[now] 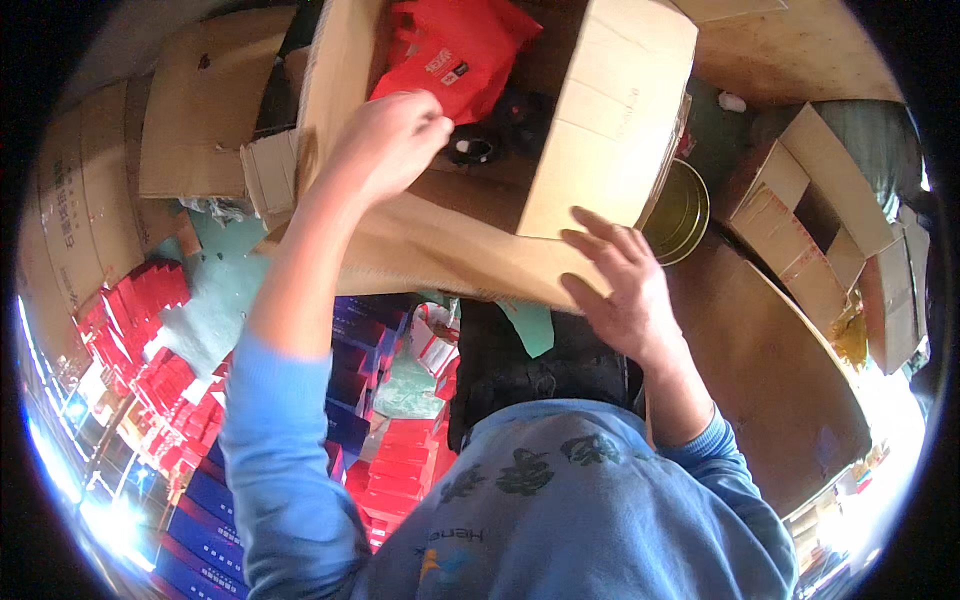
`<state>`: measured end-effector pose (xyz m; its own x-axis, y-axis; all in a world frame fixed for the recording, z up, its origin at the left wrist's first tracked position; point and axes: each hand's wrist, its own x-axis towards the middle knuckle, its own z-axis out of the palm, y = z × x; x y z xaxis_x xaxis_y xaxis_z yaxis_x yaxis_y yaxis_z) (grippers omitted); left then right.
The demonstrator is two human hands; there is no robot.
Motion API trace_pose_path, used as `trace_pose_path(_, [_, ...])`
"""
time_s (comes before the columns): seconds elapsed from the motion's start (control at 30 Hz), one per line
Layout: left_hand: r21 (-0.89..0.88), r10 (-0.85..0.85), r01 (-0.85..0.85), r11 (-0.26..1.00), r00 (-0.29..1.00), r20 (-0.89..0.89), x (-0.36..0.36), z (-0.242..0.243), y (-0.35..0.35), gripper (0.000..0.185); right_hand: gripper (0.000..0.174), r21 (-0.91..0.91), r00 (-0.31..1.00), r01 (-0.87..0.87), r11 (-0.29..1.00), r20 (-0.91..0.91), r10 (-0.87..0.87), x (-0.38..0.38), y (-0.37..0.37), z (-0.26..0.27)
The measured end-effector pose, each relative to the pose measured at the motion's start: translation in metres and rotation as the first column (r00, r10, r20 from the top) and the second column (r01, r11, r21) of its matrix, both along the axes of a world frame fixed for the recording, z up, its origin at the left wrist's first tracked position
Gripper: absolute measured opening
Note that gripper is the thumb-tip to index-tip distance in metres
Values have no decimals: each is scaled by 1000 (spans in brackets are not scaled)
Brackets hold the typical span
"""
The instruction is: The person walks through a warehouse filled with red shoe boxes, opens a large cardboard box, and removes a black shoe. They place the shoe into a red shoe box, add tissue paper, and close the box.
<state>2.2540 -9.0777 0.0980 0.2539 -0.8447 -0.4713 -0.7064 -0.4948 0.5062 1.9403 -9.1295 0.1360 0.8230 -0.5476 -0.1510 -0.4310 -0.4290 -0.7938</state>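
A large cardboard box (pixel 450 240) stands in front of me with its flaps spread. Inside lies a red plastic bag (pixel 457 67) bearing writing, beside a dark round object (pixel 471 148) in the shadow. My left hand (pixel 401 139) is over the box's left part, near the bag, its fingers curled; whether it holds anything small does not show. My right hand (pixel 619 281) is at the near right corner, fingers spread, by the lower end of the upright right flap (pixel 607 120). Nothing shows in its grasp.
Behind the right flap is a round metal tin (pixel 679 214). Another opened carton (pixel 810 225) sits to the right, above a brown board (pixel 757 375). Red boxes (pixel 397 465) and blue boxes (pixel 202 517) are stacked at the lower left. Flattened cardboard (pixel 210 105) lies at the upper left.
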Motion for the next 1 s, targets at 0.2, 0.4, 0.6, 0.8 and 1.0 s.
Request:
trace_pose_path(0.2, [755,-438,338,562,896,-76,-40,-238,-45,38,43,159,969,-244,957,6,246,-4,-41,-48])
trace_pose_path(0.4, [892,327,-110,439,944,-45,-88,-344,-7,31,41,382,984,2,924,-167,66,-55,-69,-83])
trace_pose_path(0.6, [497,669,-653,572,722,177,-110,-367,1,40,37,387,991,42,921,-131,9,-60,-76,-104])
trace_pose_path(0.8, [363,640,-683,634,727,250,-52,-259,38,38,33,352,991,19,936,-128,28,-51,-69,-122])
trace_pose_path(1.0, [437,720,-590,679,652,-238,-28,-81,68,27,45,328,965,69,942,-261,20,-58,-70,-115])
